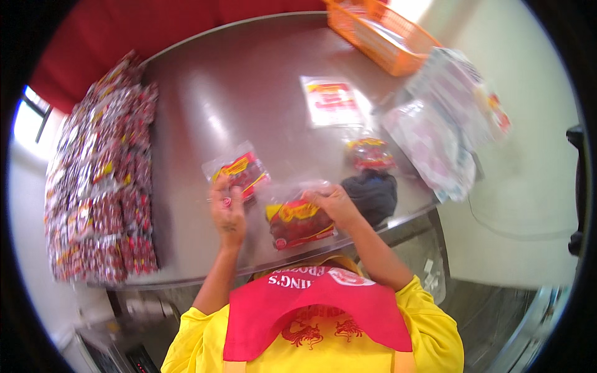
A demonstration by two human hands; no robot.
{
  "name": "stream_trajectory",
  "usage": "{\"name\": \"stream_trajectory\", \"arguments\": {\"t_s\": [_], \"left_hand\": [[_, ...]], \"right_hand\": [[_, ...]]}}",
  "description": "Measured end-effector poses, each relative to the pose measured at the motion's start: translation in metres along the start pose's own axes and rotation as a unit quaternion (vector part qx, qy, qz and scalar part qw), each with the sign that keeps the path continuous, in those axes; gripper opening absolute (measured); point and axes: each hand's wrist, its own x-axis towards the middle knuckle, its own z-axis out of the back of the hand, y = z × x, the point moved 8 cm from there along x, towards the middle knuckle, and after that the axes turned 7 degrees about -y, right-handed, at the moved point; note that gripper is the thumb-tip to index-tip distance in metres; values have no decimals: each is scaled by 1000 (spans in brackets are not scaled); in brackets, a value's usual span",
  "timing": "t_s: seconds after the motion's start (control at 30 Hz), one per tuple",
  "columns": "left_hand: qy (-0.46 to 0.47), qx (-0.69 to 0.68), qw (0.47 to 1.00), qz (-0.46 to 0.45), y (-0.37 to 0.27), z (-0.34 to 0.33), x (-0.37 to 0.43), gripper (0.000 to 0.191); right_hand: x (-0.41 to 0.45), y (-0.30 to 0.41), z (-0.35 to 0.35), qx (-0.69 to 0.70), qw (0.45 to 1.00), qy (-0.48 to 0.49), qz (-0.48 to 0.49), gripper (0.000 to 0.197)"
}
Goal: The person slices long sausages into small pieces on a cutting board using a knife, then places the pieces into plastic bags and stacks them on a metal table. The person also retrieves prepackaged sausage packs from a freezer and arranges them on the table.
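A clear plastic food pack [298,226] with a red and yellow printed label and dark reddish contents is near the table's front edge. My right hand [333,205] pinches it by its top right part. A second, similar pack [245,175] is just beyond and to the left. My left hand [228,214] overlaps that pack's lower left side, its thumb and fingers raised; blur hides whether they grip it. Another filled pack [371,154] is to the right, beyond a dark cloth-like bundle [373,196] beside my right wrist.
Stacked filled packs [102,186] line the table's left side. A flat printed bag [332,102] rests on the metal table [186,112] farther back. Clear plastic bags [433,140] cover the right edge. An orange plastic basket [396,60] occupies the far right corner.
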Motion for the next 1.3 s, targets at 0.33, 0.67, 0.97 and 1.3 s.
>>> {"name": "stream_trajectory", "arguments": {"t_s": [0.33,0.67,0.97,1.3], "left_hand": [[27,-182,969,165,-20,-57,-75,66],[193,-106,923,315,-9,-74,-76,44],[124,-177,912,349,5,-78,-73,28],[44,-350,883,309,-37,-85,-56,31]], "right_hand": [[-5,23,10,-36,995,56,75,26],[6,12,4,68,985,154,-26,44],[-5,-2,-2,166,969,89,-162,58],[16,-5,10,152,984,-12,-96,25]]}}
